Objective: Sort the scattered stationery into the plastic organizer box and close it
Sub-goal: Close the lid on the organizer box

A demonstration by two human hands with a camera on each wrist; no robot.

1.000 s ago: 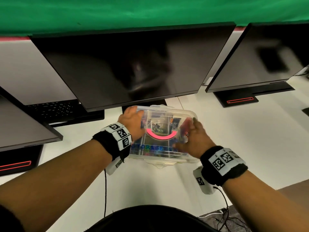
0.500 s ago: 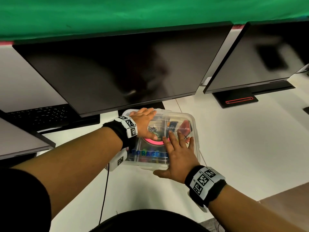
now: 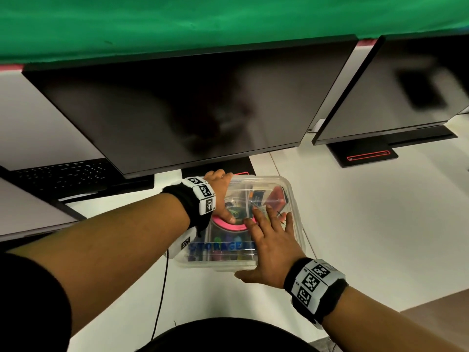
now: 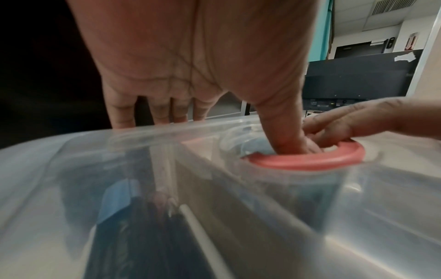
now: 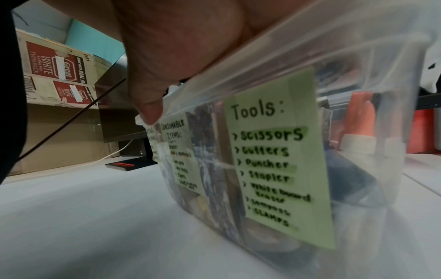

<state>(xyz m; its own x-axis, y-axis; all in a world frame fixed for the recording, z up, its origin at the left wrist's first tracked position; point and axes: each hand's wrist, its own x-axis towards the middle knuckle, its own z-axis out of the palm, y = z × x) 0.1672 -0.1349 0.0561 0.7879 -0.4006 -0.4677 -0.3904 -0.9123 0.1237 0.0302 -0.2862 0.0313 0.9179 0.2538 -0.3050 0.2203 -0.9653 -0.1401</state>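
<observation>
The clear plastic organizer box (image 3: 295,199) sits on the white desk with its lid down and coloured stationery showing through. A pink ring (image 3: 228,226) lies under the lid's middle. My left hand (image 3: 220,195) reaches over the box's far left corner, fingers straight past the edge, thumb pressing the lid (image 4: 119,151) by the pink ring (image 4: 307,162). My right hand (image 3: 274,243) lies flat on the lid with fingers spread. Its thumb (image 5: 148,111) runs along the near rim. Green handwritten labels (image 5: 274,151) line the box's front wall.
Two dark monitors (image 3: 190,110) (image 3: 406,97) overhang the desk just behind the box. A black keyboard (image 3: 63,174) lies at far left, and a monitor base (image 3: 363,153) at right. A black cable (image 3: 160,288) runs along the desk. Cardboard cartons (image 5: 54,66) stand on the left.
Both hands left the box's sides and came onto the lid. Since half a second ago the left hand slid back to the far left corner; the right hand stays flat.
</observation>
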